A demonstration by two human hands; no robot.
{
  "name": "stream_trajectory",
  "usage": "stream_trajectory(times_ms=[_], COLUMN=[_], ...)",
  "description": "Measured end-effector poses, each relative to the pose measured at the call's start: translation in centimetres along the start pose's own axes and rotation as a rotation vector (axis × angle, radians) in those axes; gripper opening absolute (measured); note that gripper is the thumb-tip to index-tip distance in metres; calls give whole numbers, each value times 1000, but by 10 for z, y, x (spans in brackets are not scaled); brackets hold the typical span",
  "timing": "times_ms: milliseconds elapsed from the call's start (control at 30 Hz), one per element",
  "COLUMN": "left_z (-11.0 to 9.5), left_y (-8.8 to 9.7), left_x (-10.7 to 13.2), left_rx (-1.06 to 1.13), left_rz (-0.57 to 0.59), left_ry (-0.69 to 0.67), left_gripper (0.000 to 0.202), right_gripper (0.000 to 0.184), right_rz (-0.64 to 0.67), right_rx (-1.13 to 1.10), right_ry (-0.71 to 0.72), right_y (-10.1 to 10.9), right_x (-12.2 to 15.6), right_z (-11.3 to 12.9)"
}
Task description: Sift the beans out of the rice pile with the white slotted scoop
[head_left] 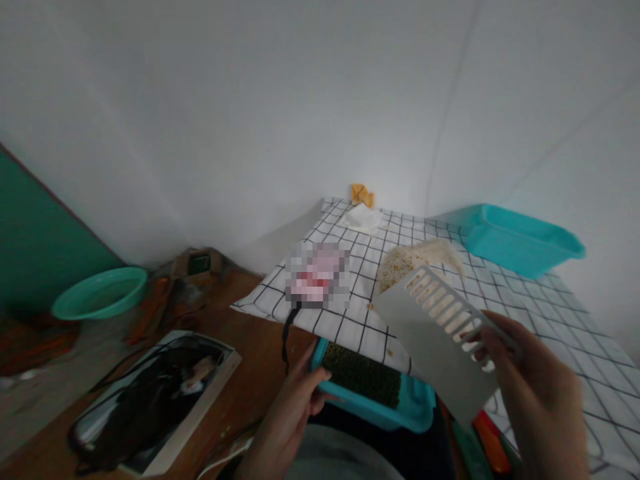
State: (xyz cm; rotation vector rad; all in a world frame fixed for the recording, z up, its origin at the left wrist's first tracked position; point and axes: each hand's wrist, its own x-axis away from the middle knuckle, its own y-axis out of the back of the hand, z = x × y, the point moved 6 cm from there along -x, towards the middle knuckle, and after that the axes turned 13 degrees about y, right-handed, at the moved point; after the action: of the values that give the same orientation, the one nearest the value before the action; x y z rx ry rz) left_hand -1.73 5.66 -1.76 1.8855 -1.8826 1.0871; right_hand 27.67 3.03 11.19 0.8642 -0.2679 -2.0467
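My left hand [295,400] grips the left end of a small blue plastic tub [375,412] at the near edge of the table. Dark green granules [361,375] lie inside it. My right hand [533,373] is closed on a flat grey slotted plastic panel [434,347], whose row of long slots runs along the upper edge. Tilted, the panel is over the cloth and partly hides the tub's right side. Just behind it, a clear bag of pale mixed grains [400,265] rests on the checked cloth [360,287].
A larger turquoise tub [525,240] stands at the back right. A blurred-out pink item [317,275] and white packet [363,217] lie on the cloth. To the left are a box with a black bag [160,393] and a green basin [100,293]. The wall rises behind.
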Motion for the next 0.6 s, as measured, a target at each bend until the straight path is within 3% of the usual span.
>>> stream_trajectory(times_ms=[233, 600], left_z=[5, 5], left_y=[7, 6], left_x=[-4, -1], left_rx=[35, 19], left_rz=[-2, -14], left_ry=[2, -1], left_gripper=[66, 60], right_gripper=[48, 49], right_rz=[-6, 17], right_rx=[-13, 23], right_ry=[15, 47], right_y=[1, 0], right_x=[1, -1], right_z=[-3, 1])
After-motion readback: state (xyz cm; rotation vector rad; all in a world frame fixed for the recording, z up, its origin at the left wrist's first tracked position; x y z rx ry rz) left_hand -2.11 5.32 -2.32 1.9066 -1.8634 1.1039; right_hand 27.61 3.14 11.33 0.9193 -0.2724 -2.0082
